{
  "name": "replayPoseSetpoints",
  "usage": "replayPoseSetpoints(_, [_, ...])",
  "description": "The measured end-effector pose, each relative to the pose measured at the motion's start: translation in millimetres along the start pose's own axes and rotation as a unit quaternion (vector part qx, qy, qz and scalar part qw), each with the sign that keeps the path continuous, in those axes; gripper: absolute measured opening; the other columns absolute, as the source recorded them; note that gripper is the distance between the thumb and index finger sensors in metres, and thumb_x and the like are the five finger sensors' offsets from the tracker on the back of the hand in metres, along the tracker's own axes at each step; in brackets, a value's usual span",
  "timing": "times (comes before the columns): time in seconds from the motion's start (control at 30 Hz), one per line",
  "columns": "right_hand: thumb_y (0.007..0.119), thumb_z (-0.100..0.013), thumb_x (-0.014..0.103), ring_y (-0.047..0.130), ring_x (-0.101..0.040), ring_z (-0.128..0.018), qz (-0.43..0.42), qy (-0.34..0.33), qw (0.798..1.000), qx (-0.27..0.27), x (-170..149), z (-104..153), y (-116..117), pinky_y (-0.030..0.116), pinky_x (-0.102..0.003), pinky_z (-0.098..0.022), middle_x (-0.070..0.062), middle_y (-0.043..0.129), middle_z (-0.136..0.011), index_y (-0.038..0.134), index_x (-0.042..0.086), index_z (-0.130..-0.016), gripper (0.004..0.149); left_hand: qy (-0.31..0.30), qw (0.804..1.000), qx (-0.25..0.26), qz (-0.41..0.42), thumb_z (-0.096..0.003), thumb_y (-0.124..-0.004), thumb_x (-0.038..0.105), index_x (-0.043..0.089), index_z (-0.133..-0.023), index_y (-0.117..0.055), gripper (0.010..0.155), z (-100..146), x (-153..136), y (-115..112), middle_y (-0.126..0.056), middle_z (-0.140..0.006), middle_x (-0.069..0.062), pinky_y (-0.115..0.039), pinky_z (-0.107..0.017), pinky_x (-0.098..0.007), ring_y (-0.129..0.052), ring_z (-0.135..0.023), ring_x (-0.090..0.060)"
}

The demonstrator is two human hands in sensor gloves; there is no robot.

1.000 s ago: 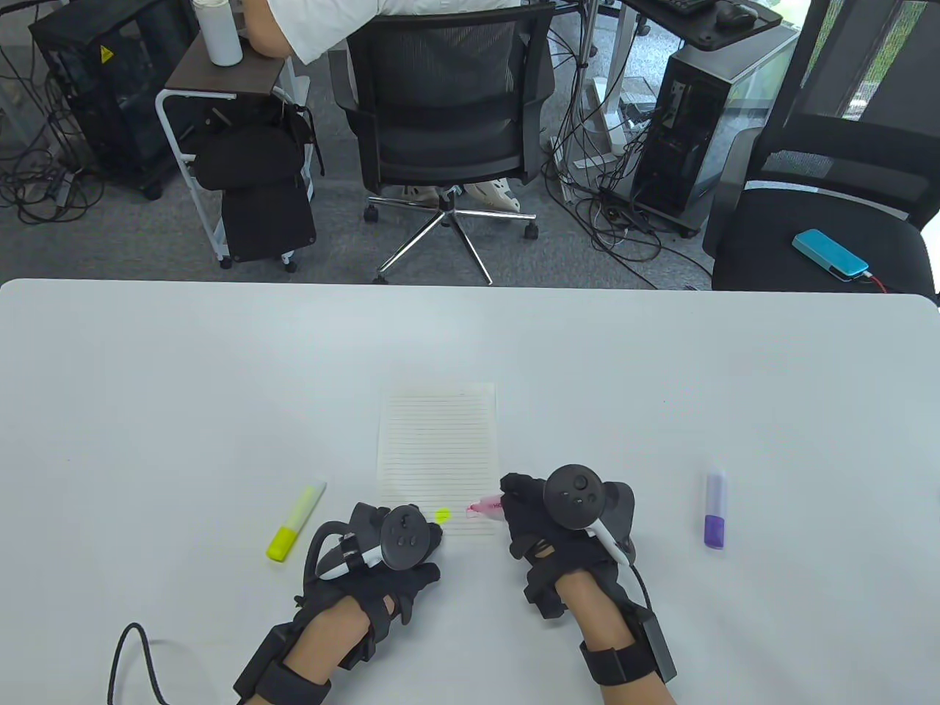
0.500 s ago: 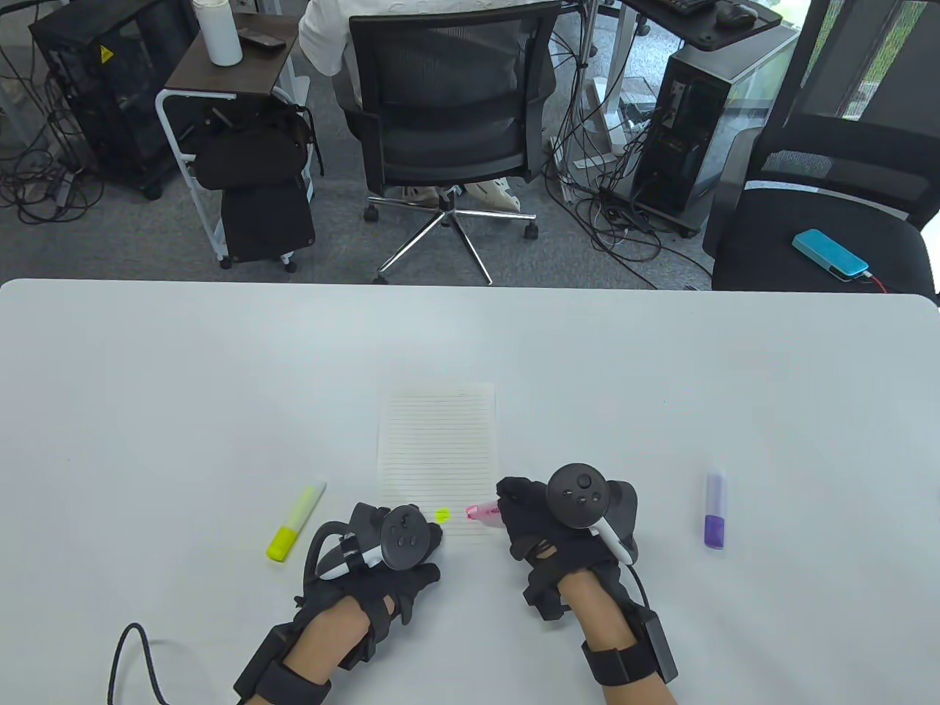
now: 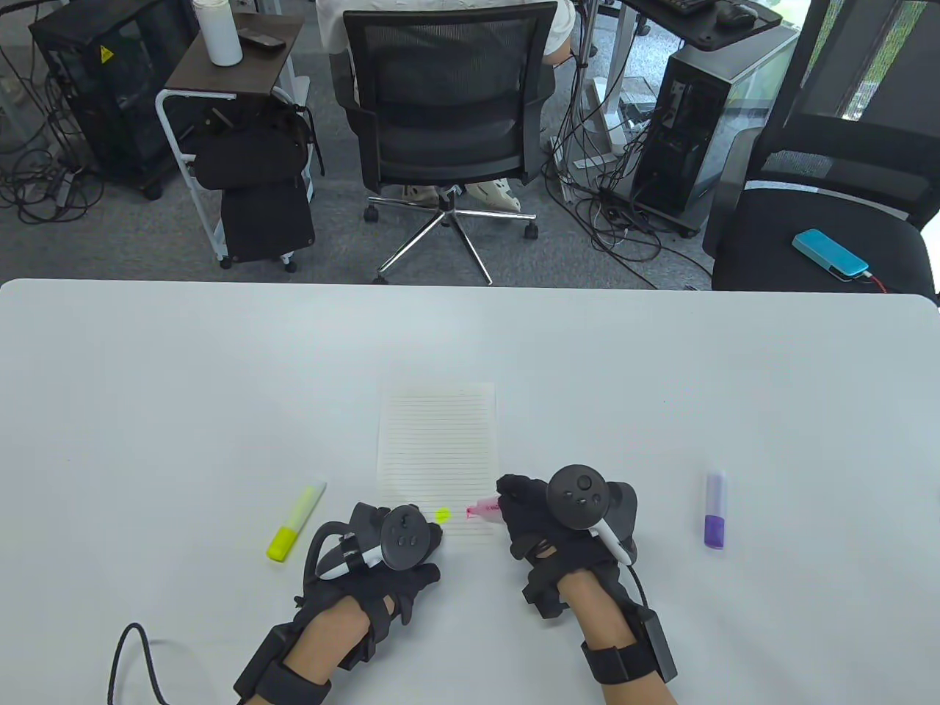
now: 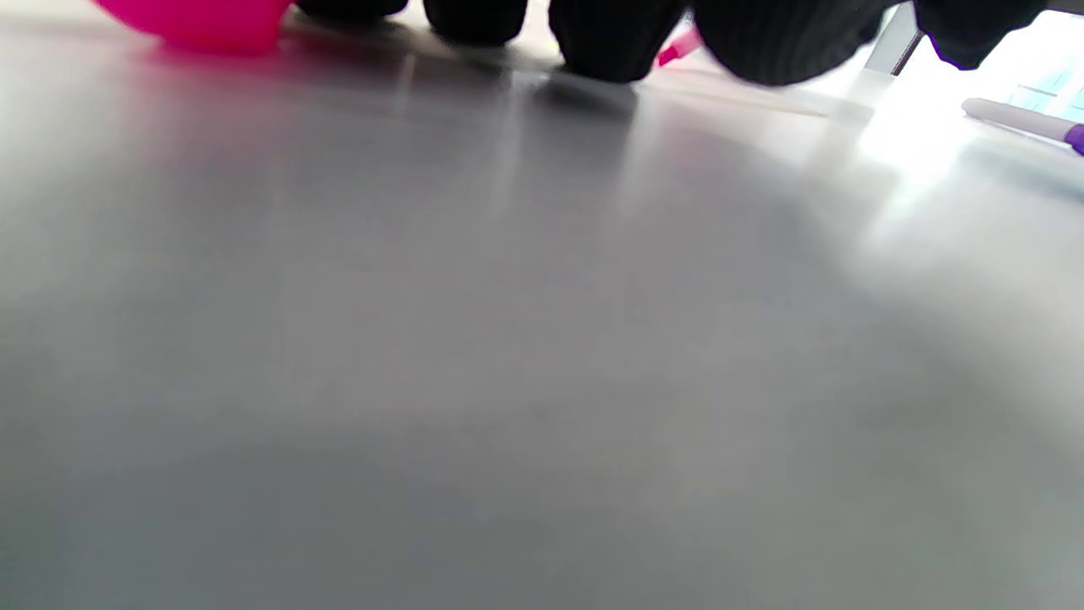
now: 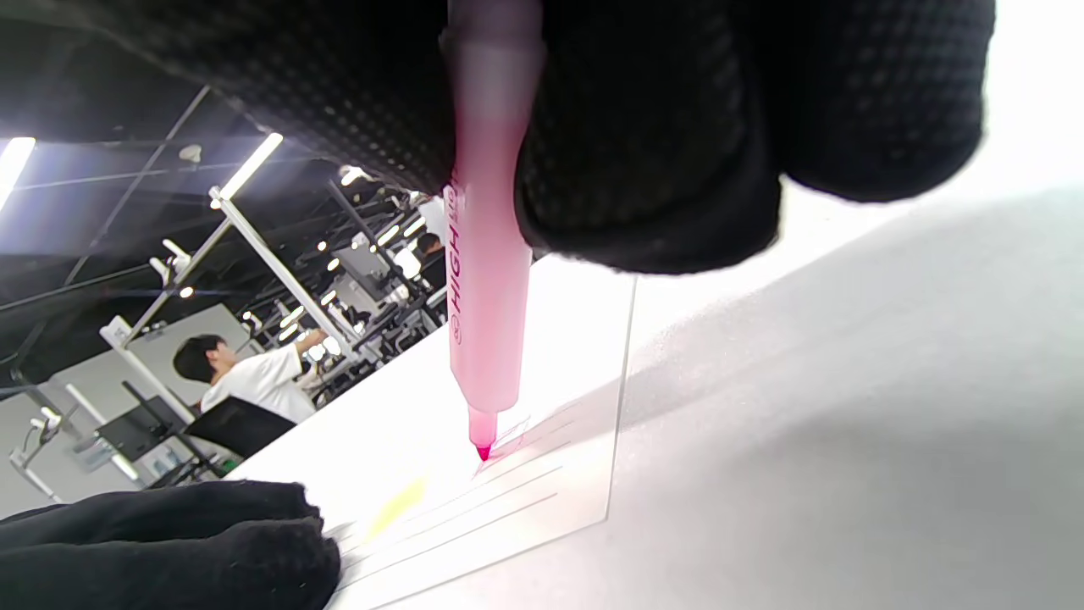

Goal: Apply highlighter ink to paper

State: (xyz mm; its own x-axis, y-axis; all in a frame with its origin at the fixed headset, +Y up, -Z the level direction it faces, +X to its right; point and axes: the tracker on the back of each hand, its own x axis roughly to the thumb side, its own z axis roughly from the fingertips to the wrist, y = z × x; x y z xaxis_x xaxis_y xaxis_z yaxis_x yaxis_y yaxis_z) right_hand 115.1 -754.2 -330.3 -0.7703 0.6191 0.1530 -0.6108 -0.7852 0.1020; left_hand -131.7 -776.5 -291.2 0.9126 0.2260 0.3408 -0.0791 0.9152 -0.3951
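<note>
The right hand (image 3: 543, 525) pinches a pink highlighter (image 5: 487, 280) between curled fingers, its tip touching the lower right part of the lined paper (image 3: 437, 448), just left of that hand. The left hand (image 3: 389, 547) rests on the paper's lower left corner beside a yellow mark (image 3: 442, 515), with a pink cap (image 4: 199, 19) by its fingertips; whether its fingers are spread or curled cannot be told.
</note>
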Motion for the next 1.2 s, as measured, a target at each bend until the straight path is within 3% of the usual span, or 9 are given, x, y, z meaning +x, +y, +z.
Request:
replayPoseSetpoints(0.13, [0.085, -0.048, 0.032, 0.101, -0.025, -0.032, 0.007, -0.005, 1.000, -0.023, 0.0, 0.3, 2.2, 0.086, -0.050, -0.033, -0.021, 0.095, -0.063, 0.090, 0.018, -0.082, 0.037, 0.000, 1.000, 0.000, 0.000, -0.0466, -0.067, 0.055, 0.031, -0.107, -0.057, 0.066, -0.1, -0.1, -0.2, -0.043, -0.115, -0.006, -0.042, -0.071, -0.066, -0.047, -0.102, -0.046])
replayPoseSetpoints(0.33, [0.085, -0.048, 0.032, 0.101, -0.025, -0.029, -0.002, -0.001, 1.000, 0.000, 0.3, 0.5, -0.2, 0.086, -0.049, -0.031, -0.021, 0.096, -0.061, 0.091, 0.017, -0.080, 0.036, 0.000, 1.000, -0.001, 0.000, -0.0466, -0.067, 0.055, 0.031, -0.107, -0.056, 0.066, -0.2, -0.3, -0.4, -0.043, -0.115, -0.006, -0.042, -0.071, -0.066, -0.047, -0.102, -0.046])
replayPoseSetpoints(0.5, [0.084, -0.049, 0.032, 0.101, -0.025, -0.030, 0.007, 0.001, 0.999, -0.031, -0.7, 0.7, 1.1, 0.086, -0.049, -0.032, -0.021, 0.095, -0.062, 0.089, 0.017, -0.082, 0.037, 0.000, 1.000, -0.001, 0.000, -0.0465, -0.067, 0.055, 0.031, -0.107, -0.056, 0.066, -0.4, -0.3, -0.6, -0.042, -0.115, -0.006, -0.042, -0.071, -0.066, -0.047, -0.103, -0.046])
replayPoseSetpoints(0.67, [0.085, -0.048, 0.033, 0.101, -0.023, -0.026, -0.001, 0.005, 1.000, 0.000, -0.4, 0.3, -1.4, 0.087, -0.048, -0.029, -0.021, 0.097, -0.059, 0.092, 0.017, -0.080, 0.036, 0.000, 1.000, -0.001, 0.000, -0.0467, -0.067, 0.055, 0.031, -0.107, -0.056, 0.066, -0.4, -0.4, -0.6, -0.042, -0.115, -0.006, -0.042, -0.071, -0.066, -0.047, -0.103, -0.046])
replayPoseSetpoints(0.8, [0.084, -0.049, 0.032, 0.101, -0.025, -0.029, 0.007, 0.003, 1.000, -0.030, -2.0, 0.3, 0.1, 0.086, -0.049, -0.031, -0.021, 0.095, -0.062, 0.090, 0.017, -0.082, 0.037, 0.000, 1.000, -0.001, 0.000, -0.0466, -0.067, 0.055, 0.031, -0.107, -0.056, 0.066, -0.4, -0.4, -0.6, -0.042, -0.115, -0.006, -0.042, -0.071, -0.066, -0.047, -0.103, -0.046])
replayPoseSetpoints(0.97, [0.085, -0.048, 0.032, 0.101, -0.024, -0.028, -0.008, 0.007, 1.000, -0.002, -3.5, -0.6, -1.7, 0.086, -0.049, -0.030, -0.021, 0.096, -0.060, 0.091, 0.017, -0.080, 0.036, 0.000, 1.000, -0.001, 0.000, -0.0466, -0.067, 0.055, 0.031, -0.107, -0.056, 0.066, -0.4, -0.4, -0.6, -0.042, -0.115, -0.006, -0.042, -0.071, -0.066, -0.047, -0.103, -0.046])
replayPoseSetpoints(1.1, [0.084, -0.048, 0.032, 0.101, -0.025, -0.030, 0.003, 0.003, 1.000, -0.029, -3.6, -0.7, 0.4, 0.086, -0.049, -0.032, -0.021, 0.095, -0.062, 0.090, 0.017, -0.082, 0.037, 0.000, 1.000, -0.001, 0.000, -0.0467, -0.067, 0.055, 0.031, -0.107, -0.056, 0.066, -0.4, -0.4, -0.6, -0.042, -0.115, -0.006, -0.042, -0.071, -0.066, -0.047, -0.103, -0.046])
replayPoseSetpoints(1.2, [0.084, -0.048, 0.032, 0.101, -0.025, -0.030, -0.002, 0.005, 1.000, -0.019, -4.3, -1.2, -0.3, 0.086, -0.049, -0.031, -0.021, 0.095, -0.062, 0.090, 0.017, -0.082, 0.037, 0.000, 1.000, -0.001, 0.000, -0.0466, -0.067, 0.055, 0.031, -0.107, -0.056, 0.066, -0.4, -0.4, -0.6, -0.042, -0.115, -0.006, -0.042, -0.071, -0.066, -0.047, -0.103, -0.046])
